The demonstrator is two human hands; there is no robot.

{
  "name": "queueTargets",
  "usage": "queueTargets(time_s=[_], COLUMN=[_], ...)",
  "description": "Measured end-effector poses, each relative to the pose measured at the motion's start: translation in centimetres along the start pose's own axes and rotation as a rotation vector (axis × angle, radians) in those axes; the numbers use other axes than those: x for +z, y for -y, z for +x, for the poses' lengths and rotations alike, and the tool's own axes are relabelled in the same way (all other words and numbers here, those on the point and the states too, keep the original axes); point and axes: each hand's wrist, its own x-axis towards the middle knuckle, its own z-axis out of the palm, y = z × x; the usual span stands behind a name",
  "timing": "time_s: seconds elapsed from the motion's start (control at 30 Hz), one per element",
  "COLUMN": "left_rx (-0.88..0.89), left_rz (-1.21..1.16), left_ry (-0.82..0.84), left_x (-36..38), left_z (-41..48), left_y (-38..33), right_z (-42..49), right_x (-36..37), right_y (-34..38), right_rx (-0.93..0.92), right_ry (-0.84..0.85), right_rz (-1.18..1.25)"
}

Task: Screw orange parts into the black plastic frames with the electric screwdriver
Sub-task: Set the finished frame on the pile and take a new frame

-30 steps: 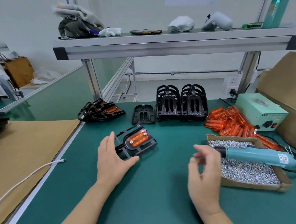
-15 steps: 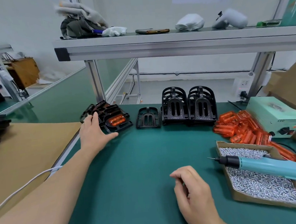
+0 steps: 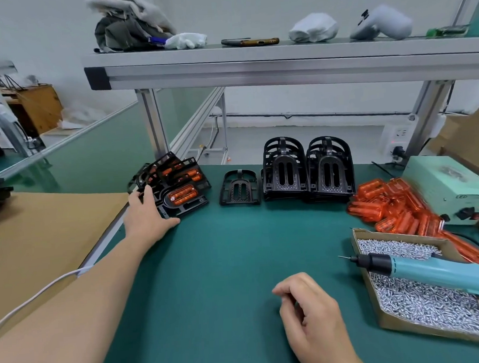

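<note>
My left hand (image 3: 146,215) reaches to the far left of the green mat, fingers curled over the left edge of an assembled black frame with an orange part (image 3: 181,196). That frame lies on top of a pile of finished frames (image 3: 173,171). My right hand (image 3: 314,320) rests near the front, fingers loosely curled, nothing visible in it. The teal electric screwdriver (image 3: 434,270) lies across a cardboard box of screws (image 3: 410,329) to its right. One empty black frame (image 3: 239,188) lies flat beside two stacks of frames (image 3: 307,168). Loose orange parts (image 3: 385,203) are heaped at the right.
A mint-green power supply (image 3: 443,185) stands behind the orange parts. A cardboard sheet (image 3: 39,221) and a white cable (image 3: 29,300) lie left of the mat. An aluminium shelf (image 3: 281,63) spans overhead with gloves and a phone. Brown boxes stand at the far right.
My left hand carried the assembled frame from the mat's middle to the finished pile at the far left. My right hand dropped away from the screwdriver and curled near the front.
</note>
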Motion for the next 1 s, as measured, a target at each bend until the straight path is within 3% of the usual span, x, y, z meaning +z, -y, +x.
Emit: queueTargets(time_s=[0.43,0.63,0.83,1.0], left_rx=[0.018,0.044,0.366,0.611], left_rz=[0.171,0.154,0.184,0.218], left_ry=[-0.011,-0.130,-0.292,-0.104], left_x=[0.5,1.1,1.9,3.8], left_z=[0.0,-0.4,-1.3,-1.4], left_y=[-0.1,-0.8,-4.5,-9.6], right_z=[-0.1,0.0,-0.1,-0.1], right_x=[0.0,-0.1,0.0,0.0], right_y=[-0.1,-0.1,-0.2,-0.3], right_rx=[0.080,0.117,0.145,0.162], right_ry=[0.076,0.109,0.133,0.145], right_rz=[-0.011,-0.030,-0.048,-0.047])
